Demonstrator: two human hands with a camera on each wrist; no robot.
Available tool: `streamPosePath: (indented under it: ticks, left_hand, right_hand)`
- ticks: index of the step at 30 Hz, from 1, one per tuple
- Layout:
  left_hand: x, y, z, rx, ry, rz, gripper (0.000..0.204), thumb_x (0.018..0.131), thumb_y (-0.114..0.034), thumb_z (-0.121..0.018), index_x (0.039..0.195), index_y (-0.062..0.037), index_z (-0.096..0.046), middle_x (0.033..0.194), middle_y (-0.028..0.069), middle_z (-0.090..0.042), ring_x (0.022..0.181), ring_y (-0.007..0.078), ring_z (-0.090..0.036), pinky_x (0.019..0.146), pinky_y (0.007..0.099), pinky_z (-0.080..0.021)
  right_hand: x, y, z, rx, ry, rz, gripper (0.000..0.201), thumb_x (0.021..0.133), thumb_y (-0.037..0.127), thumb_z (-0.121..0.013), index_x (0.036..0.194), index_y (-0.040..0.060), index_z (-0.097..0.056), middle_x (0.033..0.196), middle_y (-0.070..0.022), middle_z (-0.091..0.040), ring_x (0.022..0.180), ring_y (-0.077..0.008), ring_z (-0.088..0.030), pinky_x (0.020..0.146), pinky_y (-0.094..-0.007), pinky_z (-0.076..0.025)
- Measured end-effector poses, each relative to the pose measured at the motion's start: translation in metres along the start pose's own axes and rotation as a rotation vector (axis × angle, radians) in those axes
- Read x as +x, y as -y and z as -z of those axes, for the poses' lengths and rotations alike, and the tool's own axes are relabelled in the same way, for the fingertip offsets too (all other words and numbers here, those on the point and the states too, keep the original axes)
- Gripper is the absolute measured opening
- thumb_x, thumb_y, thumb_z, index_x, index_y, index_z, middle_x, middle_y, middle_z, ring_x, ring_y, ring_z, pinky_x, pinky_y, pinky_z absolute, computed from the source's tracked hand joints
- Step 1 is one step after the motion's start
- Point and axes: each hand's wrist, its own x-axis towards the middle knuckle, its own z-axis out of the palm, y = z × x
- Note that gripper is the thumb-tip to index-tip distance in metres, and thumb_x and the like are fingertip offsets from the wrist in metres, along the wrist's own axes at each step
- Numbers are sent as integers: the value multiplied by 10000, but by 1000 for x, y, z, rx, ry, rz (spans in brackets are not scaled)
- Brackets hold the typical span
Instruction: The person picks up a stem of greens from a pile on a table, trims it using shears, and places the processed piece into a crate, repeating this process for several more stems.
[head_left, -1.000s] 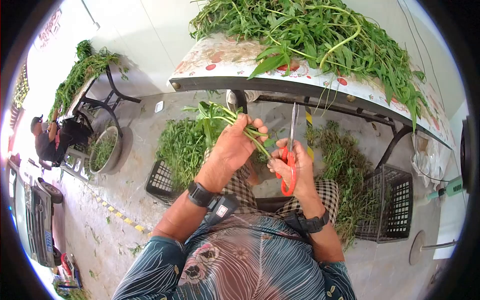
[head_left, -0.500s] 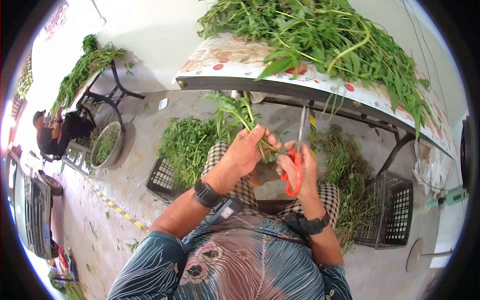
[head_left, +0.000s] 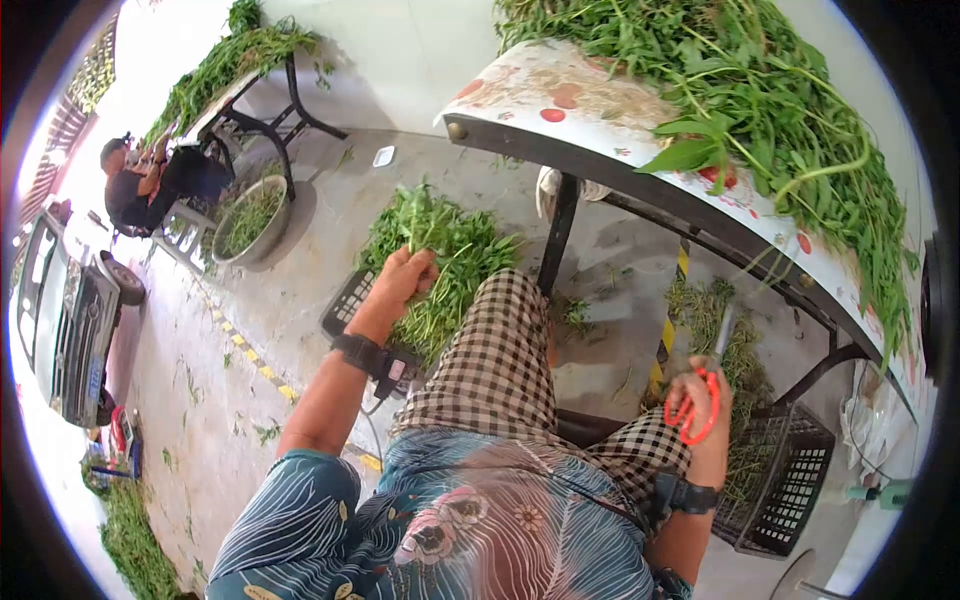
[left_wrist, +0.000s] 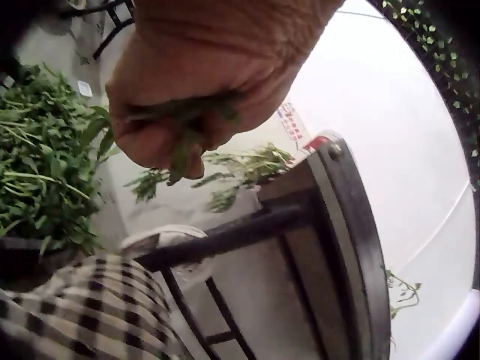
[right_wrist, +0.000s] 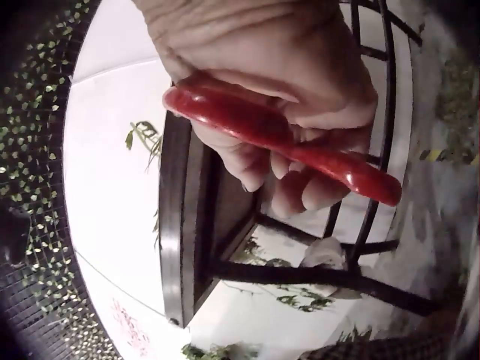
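My left hand (head_left: 403,278) is at the left, over a black crate (head_left: 345,305) heaped with leafy greens. Its curled fingers grip a small bunch of green stems (left_wrist: 182,154), whose leaves overlap the heap (head_left: 455,265) in the head view. My right hand (head_left: 716,432) is low on the right, beside my checked knee. It holds scissors (head_left: 711,395) by their red handles, with the metal blades pointing away from me. In the right wrist view the red handles (right_wrist: 240,120) cross the palm, and the blades are hidden there.
A table (head_left: 510,142) with a flowered cover bears a large pile of greens (head_left: 760,110) ahead on the right. Another black crate (head_left: 790,490) stands by my right leg, near loose stems. Farther left are a round tub (head_left: 250,225), a seated person (head_left: 130,190) and a parked vehicle (head_left: 75,330).
My left hand has carried the bunch leftward from in front of me to above the crate's heap. The right hand, with the scissors, has moved right and lower. The head view has turned left.
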Motion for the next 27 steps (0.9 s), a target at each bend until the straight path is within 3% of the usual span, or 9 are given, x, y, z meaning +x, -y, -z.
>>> streamPosePath:
  ticks: [9,11,14,15,18,21,24,25,27]
  left_hand:
    - [12,54,65,67,-197,46,199,865,-246,-558,862,-50,-524,641,14,-536,499,83,-434,437,241,-336]
    - [19,57,72,112,-262,51,247,865,-295,-550,828,-53,-520,582,13,-508,486,86,-426,442,244,-324]
    - [21,53,75,91,-269,-14,243,884,-288,-519,908,-47,-540,636,-4,-481,496,76,-374,457,233,-299]
    - [23,53,77,205,-288,-66,232,888,-277,-496,899,-49,-539,599,12,-468,489,98,-391,461,257,-318]
    - [59,104,107,791,-361,-490,227,890,-264,-472,902,-48,-543,579,40,-493,499,128,-437,479,291,-356]
    - [45,65,74,646,-390,-270,219,885,-251,-478,910,-43,-543,602,65,-533,553,178,-510,535,316,-409]
    - [53,70,67,679,-428,-385,271,868,-264,-519,947,-6,-544,683,134,-605,624,281,-575,599,368,-441]
    - [61,74,68,764,-435,-377,292,857,-253,-531,1030,-19,-545,735,161,-618,700,339,-588,628,403,-443]
    - [66,72,63,814,-425,-354,307,843,-251,-547,1056,-31,-545,816,179,-623,767,356,-589,668,415,-445]
  right_hand:
    - [-6,-47,102,94,-325,-114,276,871,235,-590,1097,91,-526,789,-45,-588,673,-124,-558,545,-257,-471]
    - [-7,-54,105,141,-369,-132,258,863,230,-598,1057,72,-539,798,-50,-579,650,-116,-545,533,-257,-464]
    - [-6,-61,104,173,-359,-131,274,865,221,-590,1069,48,-526,797,-50,-578,670,-122,-550,535,-266,-462]
    - [-5,-62,105,182,-352,-141,275,865,218,-589,1070,45,-525,799,-52,-579,676,-124,-552,537,-267,-463]
    - [0,-61,105,182,-354,-167,277,865,213,-587,1071,38,-526,801,-55,-582,688,-128,-553,548,-265,-462]
    - [1,-54,93,143,-365,-175,286,860,217,-594,1072,36,-533,794,-52,-578,688,-125,-548,563,-255,-458]
    - [3,-50,84,126,-344,-162,302,851,227,-606,1076,38,-538,783,-45,-570,686,-121,-542,571,-247,-452]
    - [3,-47,80,105,-357,-154,307,848,231,-610,1076,38,-538,780,-43,-567,686,-120,-540,574,-245,-450]
    - [2,-44,76,99,-368,-142,316,845,238,-614,1077,37,-538,779,-41,-566,685,-120,-538,575,-243,-449]
